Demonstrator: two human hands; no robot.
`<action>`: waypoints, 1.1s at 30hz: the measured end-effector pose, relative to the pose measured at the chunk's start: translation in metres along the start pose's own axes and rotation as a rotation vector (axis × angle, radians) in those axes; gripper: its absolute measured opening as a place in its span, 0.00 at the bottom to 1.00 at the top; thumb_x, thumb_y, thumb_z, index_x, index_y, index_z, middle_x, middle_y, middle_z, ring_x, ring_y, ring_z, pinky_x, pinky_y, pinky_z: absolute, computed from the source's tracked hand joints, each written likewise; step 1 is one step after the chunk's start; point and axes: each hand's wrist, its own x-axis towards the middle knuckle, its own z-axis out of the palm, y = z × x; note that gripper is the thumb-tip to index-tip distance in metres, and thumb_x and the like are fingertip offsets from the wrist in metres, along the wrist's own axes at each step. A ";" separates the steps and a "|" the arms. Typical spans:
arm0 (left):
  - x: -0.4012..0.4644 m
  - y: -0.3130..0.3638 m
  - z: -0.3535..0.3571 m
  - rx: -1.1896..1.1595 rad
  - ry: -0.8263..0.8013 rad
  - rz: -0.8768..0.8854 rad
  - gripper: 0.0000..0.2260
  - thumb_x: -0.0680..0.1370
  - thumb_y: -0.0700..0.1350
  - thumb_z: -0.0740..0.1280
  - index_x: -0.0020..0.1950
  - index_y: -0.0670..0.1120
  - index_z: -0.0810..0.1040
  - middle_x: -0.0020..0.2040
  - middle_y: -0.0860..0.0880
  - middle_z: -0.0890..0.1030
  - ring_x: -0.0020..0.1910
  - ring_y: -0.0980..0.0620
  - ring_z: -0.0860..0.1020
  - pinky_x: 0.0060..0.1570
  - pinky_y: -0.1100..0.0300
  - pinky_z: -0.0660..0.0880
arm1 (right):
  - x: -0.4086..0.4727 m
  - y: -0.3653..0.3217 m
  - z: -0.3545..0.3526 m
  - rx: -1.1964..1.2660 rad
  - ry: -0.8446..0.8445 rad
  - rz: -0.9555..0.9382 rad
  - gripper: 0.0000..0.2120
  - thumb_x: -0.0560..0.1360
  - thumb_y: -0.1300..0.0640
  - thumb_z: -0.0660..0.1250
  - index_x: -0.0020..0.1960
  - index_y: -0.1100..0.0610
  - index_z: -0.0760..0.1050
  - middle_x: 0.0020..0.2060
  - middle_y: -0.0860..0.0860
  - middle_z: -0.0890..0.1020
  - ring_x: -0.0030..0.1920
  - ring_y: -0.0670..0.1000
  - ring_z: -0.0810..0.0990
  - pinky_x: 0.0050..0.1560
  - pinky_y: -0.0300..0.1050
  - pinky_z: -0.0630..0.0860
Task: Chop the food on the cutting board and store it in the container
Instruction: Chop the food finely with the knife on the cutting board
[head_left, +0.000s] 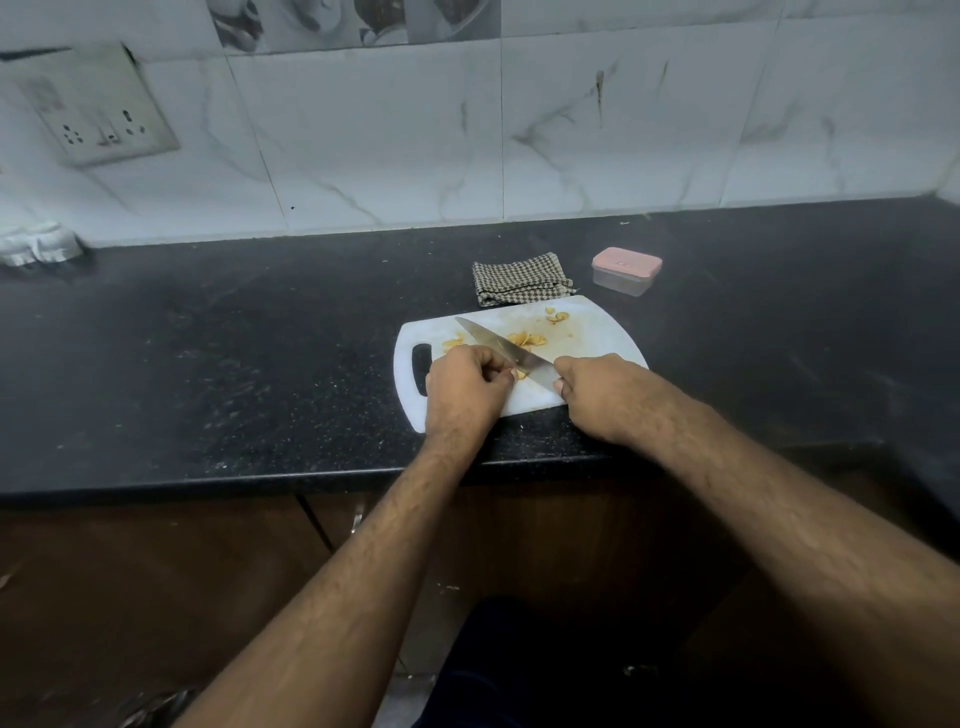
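Note:
A white cutting board (597, 332) lies on the black counter near its front edge. Small yellow food pieces (527, 340) sit at the board's middle, with more food pieces at its far edge (557, 315) and by the handle slot (453, 342). My right hand (597, 392) grips the handle of a knife (498, 345), whose blade points away to the left across the board. My left hand (467, 387) is curled over a small piece of food (519, 374) right at the blade. The clear container with a pink lid (626, 270) stands closed behind the board to the right.
A folded checked cloth (519, 280) lies just behind the board. The black counter (208, 338) stretches wide to the left and right. A wall socket plate (98, 111) sits on the tiled wall at left, and a crumpled white thing (36, 244) lies at the far left.

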 end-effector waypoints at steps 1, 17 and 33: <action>0.000 0.000 0.000 -0.004 0.002 -0.003 0.04 0.76 0.43 0.75 0.41 0.50 0.85 0.36 0.57 0.83 0.40 0.60 0.80 0.54 0.51 0.81 | 0.000 0.003 0.002 0.026 0.012 -0.004 0.06 0.86 0.50 0.53 0.53 0.50 0.65 0.48 0.52 0.75 0.46 0.50 0.74 0.45 0.48 0.72; 0.001 0.001 -0.001 -0.020 -0.006 -0.010 0.04 0.76 0.43 0.75 0.41 0.49 0.87 0.35 0.59 0.84 0.41 0.62 0.81 0.52 0.58 0.81 | 0.001 0.006 0.001 -0.001 -0.002 -0.027 0.06 0.85 0.49 0.52 0.52 0.49 0.64 0.48 0.53 0.75 0.48 0.53 0.75 0.47 0.49 0.73; -0.003 0.001 -0.001 0.008 0.005 -0.009 0.06 0.77 0.42 0.74 0.40 0.48 0.86 0.35 0.57 0.83 0.40 0.61 0.80 0.52 0.55 0.81 | -0.002 0.000 -0.003 0.021 -0.013 0.015 0.06 0.86 0.50 0.53 0.53 0.50 0.65 0.48 0.52 0.75 0.47 0.52 0.74 0.45 0.48 0.70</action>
